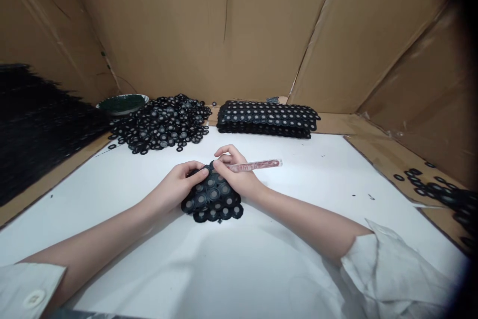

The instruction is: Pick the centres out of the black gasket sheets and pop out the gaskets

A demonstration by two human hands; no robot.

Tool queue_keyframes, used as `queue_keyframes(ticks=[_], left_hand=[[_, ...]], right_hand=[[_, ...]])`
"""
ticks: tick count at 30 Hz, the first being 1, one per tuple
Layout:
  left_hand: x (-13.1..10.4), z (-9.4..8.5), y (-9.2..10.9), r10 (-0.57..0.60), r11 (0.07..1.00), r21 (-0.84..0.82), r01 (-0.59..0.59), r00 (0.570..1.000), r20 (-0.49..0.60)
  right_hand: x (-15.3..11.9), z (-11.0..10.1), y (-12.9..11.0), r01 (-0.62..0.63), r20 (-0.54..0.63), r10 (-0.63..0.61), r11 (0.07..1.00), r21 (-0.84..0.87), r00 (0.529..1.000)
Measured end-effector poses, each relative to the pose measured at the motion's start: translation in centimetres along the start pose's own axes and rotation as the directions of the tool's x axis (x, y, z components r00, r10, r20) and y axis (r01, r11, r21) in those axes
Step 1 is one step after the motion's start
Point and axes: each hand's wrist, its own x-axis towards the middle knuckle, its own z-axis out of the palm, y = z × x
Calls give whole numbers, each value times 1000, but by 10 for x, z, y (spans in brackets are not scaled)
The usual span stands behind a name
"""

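My left hand (185,179) is closed on the upper left edge of a folded piece of joined black discs (213,194), with its thumb lying on top. The discs have grey centres, and the lower layer of the piece reaches the white tabletop. My right hand (239,172) pinches the top edge of the same piece. A slim tool with a clear, reddish, lettered handle (266,164) sticks out to the right from that hand. The tool's working end is hidden by the fingers and the piece, so its kind cannot be made out.
Loose black rings and discs (164,122) are heaped at the back left, beside a bowl of dark green bits (123,104). Finished-looking disc sheets (267,119) lie stacked at the back. Black strands (41,130) pile up far left; more rings (440,189) lie right. Cardboard walls (194,25) enclose the table.
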Motion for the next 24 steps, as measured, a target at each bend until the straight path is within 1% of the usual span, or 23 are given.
queue_keyframes(ticks=[2,6,9,11,14,16,18,20,24], left_hand=[[-1,1,0,-21,999,-37,21,1000,24],[-7,3,4,-98,986,-132,104,994,55],[-9,5,6,-99,988,-109,106,993,66],[-7,5,5,-58,998,-8,58,998,39],[-2,1,2,59,980,196,-44,996,-69],[1,-2,0,154,945,310,-103,978,-143],[3,-4,-2,245,903,400,-155,952,-184],[4,-6,-2,283,881,439,-177,940,-191],[4,-6,-3,289,890,405,-208,946,-148]], right_hand=[[0,0,0,9,-2,-9,999,-42,1000],[2,-1,1,61,-26,-68,977,-203,997],[3,-4,2,51,-67,-67,973,-224,995],[4,-5,3,23,-46,-31,986,-166,998],[5,-7,5,-43,-11,43,999,11,999],[7,-7,6,-59,-32,64,989,134,997],[9,-7,7,-46,-63,61,975,215,996],[9,-6,8,-41,-69,60,967,251,996],[8,-4,8,-39,-65,60,958,285,996]])
